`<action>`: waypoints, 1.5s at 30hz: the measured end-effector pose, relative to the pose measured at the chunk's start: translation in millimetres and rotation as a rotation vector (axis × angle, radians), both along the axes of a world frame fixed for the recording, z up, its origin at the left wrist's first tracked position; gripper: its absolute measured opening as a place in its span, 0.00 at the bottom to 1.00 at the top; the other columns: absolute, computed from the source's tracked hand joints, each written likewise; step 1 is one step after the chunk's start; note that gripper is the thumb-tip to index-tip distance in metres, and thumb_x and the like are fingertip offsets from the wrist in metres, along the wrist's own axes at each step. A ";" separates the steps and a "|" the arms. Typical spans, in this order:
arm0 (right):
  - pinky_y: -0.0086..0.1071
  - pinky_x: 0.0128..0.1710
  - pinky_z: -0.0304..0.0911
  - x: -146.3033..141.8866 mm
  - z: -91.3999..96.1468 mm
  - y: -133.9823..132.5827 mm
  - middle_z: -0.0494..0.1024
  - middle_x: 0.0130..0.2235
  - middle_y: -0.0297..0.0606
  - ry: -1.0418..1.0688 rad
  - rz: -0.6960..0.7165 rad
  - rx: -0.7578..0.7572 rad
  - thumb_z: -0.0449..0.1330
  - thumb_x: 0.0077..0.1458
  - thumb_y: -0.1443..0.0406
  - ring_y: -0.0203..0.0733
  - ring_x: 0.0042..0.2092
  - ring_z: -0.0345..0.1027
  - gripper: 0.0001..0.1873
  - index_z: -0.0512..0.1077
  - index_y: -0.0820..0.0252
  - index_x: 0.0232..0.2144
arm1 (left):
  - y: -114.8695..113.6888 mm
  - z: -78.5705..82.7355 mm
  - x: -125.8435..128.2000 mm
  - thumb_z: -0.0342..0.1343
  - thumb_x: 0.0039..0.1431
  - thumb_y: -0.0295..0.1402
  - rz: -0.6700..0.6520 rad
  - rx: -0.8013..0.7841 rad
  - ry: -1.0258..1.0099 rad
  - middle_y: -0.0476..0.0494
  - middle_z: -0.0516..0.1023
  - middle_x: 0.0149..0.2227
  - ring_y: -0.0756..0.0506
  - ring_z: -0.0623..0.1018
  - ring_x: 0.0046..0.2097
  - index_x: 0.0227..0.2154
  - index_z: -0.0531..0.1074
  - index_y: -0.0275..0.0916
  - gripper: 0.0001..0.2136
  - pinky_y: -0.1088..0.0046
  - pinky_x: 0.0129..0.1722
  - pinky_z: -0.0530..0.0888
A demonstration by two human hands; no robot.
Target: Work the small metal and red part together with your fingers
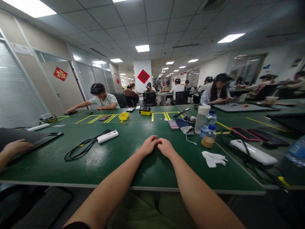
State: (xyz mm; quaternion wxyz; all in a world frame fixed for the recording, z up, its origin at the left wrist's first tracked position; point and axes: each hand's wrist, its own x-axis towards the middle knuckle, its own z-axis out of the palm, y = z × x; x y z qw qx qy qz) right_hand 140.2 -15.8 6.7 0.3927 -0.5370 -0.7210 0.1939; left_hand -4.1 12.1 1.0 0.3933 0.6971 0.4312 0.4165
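Note:
Out in front of me, my left hand [149, 145] and my right hand [166, 148] meet over the green table [133, 173]. Both have curled fingers, and the thumbs and fingertips come together. Between them shows a bit of a small dark red object [156, 147], mostly covered by the fingers, so its kind is unclear. Both hands seem closed on it, low over the tabletop.
To the left lies a white power bank [108, 136] with a coiled black cable [79, 149]. On the right are a crumpled tissue [214, 159], a bottle of brown drink [209, 137] and a white device [252, 152]. A co-worker's hand [17, 147] rests at far left.

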 end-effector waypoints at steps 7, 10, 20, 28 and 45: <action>0.31 0.34 0.56 0.2 -0.5 -4.3 0.72 0.32 0.37 -0.117 -0.068 0.000 0.59 0.47 0.68 0.39 0.33 0.65 0.02 0.72 0.58 0.25 | -5.9 6.9 -33.3 0.56 0.47 0.25 -0.046 0.208 0.291 0.38 0.77 0.43 0.41 0.74 0.46 0.40 0.78 0.37 0.16 0.64 0.53 0.67; 0.32 0.33 0.56 -0.9 -3.1 -7.1 0.71 0.31 0.36 -0.153 -0.055 -0.015 0.65 0.44 0.62 0.39 0.32 0.63 0.06 0.72 0.57 0.24 | -9.1 6.9 -34.3 0.60 0.45 0.27 -0.082 0.258 0.356 0.41 0.77 0.40 0.41 0.74 0.45 0.37 0.78 0.40 0.14 0.65 0.53 0.66; 0.31 0.35 0.61 2.4 -4.2 1.5 0.75 0.29 0.34 0.051 0.037 -0.030 0.62 0.46 0.67 0.38 0.32 0.68 0.03 0.72 0.58 0.28 | -11.5 9.9 -39.9 0.57 0.52 0.34 0.018 0.210 0.270 0.45 0.77 0.30 0.46 0.74 0.32 0.34 0.75 0.37 0.08 0.71 0.35 0.70; 0.32 0.33 0.67 1.0 0.1 0.8 0.78 0.29 0.35 0.405 0.102 -0.075 0.60 0.45 0.65 0.39 0.31 0.74 0.08 0.72 0.61 0.31 | -19.1 13.5 -32.6 0.60 0.50 0.33 -0.050 0.047 0.063 0.44 0.78 0.29 0.48 0.75 0.30 0.36 0.76 0.35 0.11 0.73 0.32 0.71; 0.32 0.34 0.67 -0.2 1.3 -1.2 0.78 0.28 0.36 0.684 0.141 -0.175 0.64 0.40 0.66 0.38 0.31 0.72 0.11 0.75 0.63 0.31 | -21.0 11.7 -28.6 0.60 0.48 0.27 -0.075 -0.127 -0.177 0.45 0.78 0.27 0.51 0.74 0.27 0.40 0.78 0.34 0.14 0.74 0.32 0.72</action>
